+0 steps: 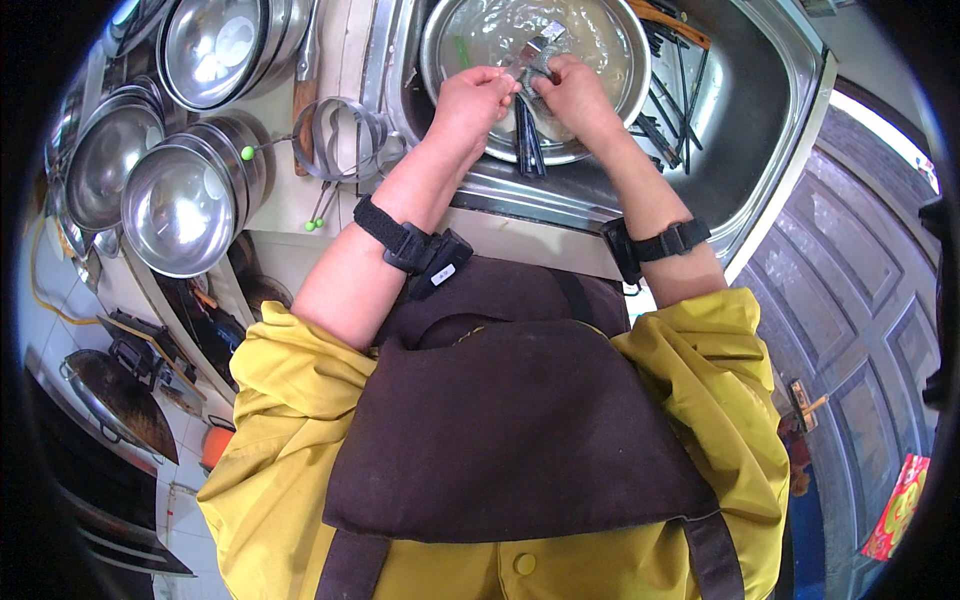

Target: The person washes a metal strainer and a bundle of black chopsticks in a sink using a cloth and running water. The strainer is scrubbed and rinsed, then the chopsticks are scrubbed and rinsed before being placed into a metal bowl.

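My left hand (477, 97) pinches a small thin item over a round steel basin (643, 82) of cloudy water; what the item is, I cannot tell. Close beside it, my right hand (574, 94) grips a grey mesh scrubbing cloth (541, 66). Just past the fingers is a flat shiny metal piece (547, 36), partly hidden. Below the hands, several dark utensil handles (525, 146) lean over the near rim of the basin. A green strip (462, 52) is in the water at the left.
The basin sits in a steel sink (750, 142). Dark chopsticks (684, 105) and a wooden utensil (675, 22) lie right of it. On the left counter are stacked steel bowls (180, 202), a wooden-handled tool (305, 97) and metal rings (341, 139) with green-tipped wires. A wok (120, 397) is lower left.
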`<act>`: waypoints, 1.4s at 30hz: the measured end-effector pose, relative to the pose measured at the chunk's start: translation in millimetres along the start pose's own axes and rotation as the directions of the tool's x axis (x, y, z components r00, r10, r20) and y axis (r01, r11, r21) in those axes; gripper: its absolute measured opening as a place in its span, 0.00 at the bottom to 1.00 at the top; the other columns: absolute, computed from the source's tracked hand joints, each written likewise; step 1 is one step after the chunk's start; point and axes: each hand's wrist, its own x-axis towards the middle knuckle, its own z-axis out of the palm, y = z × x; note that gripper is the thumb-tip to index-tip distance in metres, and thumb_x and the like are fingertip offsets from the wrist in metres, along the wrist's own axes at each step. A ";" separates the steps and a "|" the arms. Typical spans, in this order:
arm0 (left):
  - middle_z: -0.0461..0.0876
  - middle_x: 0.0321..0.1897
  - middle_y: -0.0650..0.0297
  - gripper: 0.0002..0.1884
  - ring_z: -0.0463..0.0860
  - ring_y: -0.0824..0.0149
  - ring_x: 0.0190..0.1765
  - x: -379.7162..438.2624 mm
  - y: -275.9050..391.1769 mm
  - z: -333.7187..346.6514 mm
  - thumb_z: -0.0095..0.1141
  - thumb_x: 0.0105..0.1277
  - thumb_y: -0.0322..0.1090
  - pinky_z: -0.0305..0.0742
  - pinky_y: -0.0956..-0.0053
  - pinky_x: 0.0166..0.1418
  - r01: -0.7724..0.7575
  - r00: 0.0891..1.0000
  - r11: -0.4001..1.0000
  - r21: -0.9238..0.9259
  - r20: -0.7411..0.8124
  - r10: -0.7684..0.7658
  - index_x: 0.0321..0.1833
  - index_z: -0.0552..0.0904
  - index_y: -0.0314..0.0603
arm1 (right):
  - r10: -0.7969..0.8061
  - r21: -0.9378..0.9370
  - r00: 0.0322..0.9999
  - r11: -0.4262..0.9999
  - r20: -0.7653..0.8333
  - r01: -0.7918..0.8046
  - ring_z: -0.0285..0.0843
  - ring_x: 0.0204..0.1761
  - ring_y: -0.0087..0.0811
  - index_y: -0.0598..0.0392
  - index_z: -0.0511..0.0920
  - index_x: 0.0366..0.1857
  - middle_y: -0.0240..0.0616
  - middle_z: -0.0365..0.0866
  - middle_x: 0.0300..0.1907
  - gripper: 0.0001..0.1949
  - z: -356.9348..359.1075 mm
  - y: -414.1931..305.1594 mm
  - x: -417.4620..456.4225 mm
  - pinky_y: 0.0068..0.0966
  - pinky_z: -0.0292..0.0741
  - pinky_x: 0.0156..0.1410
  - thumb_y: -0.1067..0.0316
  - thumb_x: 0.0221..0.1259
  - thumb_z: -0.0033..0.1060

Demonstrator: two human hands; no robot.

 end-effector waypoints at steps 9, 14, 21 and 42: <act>0.77 0.24 0.63 0.06 0.70 0.78 0.23 0.4 2.3 6.2 0.53 0.57 0.26 0.64 0.86 0.24 -0.086 0.995 0.995 -0.054 -0.055 0.083 0.35 0.76 0.29 | 0.222 0.037 0.974 0.974 0.046 -0.224 0.76 0.28 0.46 0.64 0.76 0.28 0.48 0.76 0.25 0.11 -15.7 -4.0 0.2 0.31 0.72 0.39 0.66 0.49 0.59; 0.78 0.27 0.62 0.08 0.70 0.77 0.24 -0.2 8.2 13.2 0.54 0.58 0.27 0.66 0.85 0.27 -0.071 0.996 0.997 0.019 -0.050 0.072 0.37 0.76 0.28 | 0.057 0.270 0.998 0.961 -0.008 -0.053 0.72 0.31 0.23 0.65 0.74 0.24 0.38 0.75 0.31 0.10 1.1 7.6 -2.9 0.20 0.70 0.35 0.68 0.56 0.52; 0.78 0.25 0.62 0.10 0.74 0.76 0.25 0.1 14.2 12.8 0.52 0.58 0.26 0.68 0.84 0.28 -0.119 0.982 0.976 0.185 -0.120 0.143 0.40 0.76 0.26 | 0.151 0.934 0.921 -0.052 0.358 -0.354 0.75 0.36 0.29 0.68 0.71 0.31 0.44 0.73 0.34 0.04 -7.8 -8.6 -11.6 0.18 0.76 0.44 0.78 0.57 0.45; 0.79 0.23 0.48 0.13 0.80 0.52 0.31 0.5 10.3 19.8 0.45 0.57 0.35 0.72 0.65 0.38 -0.190 0.973 0.749 0.635 0.023 0.228 0.29 0.79 0.32 | 0.358 0.831 0.930 0.487 0.091 -0.268 0.58 0.17 0.15 0.51 0.74 0.22 0.24 0.69 0.17 0.10 2.7 -14.3 -1.9 0.15 0.57 0.23 0.61 0.59 0.54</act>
